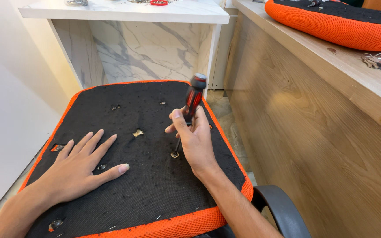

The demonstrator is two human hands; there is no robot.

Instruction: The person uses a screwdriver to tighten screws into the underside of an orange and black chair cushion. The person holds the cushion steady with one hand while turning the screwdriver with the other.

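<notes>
An upturned chair seat lies in front of me, black fabric underside with an orange mesh rim. My right hand grips a red and black screwdriver, held nearly upright with its tip on a screw in the seat. My left hand rests flat on the black fabric with its fingers spread and holds nothing. Several small holes and torn spots dot the fabric, one of them between my hands.
A wooden counter stands close on the right, with a second orange cushion and a bunch of keys on top. A white marble-look desk is behind the seat. A dark chair armrest curves at lower right.
</notes>
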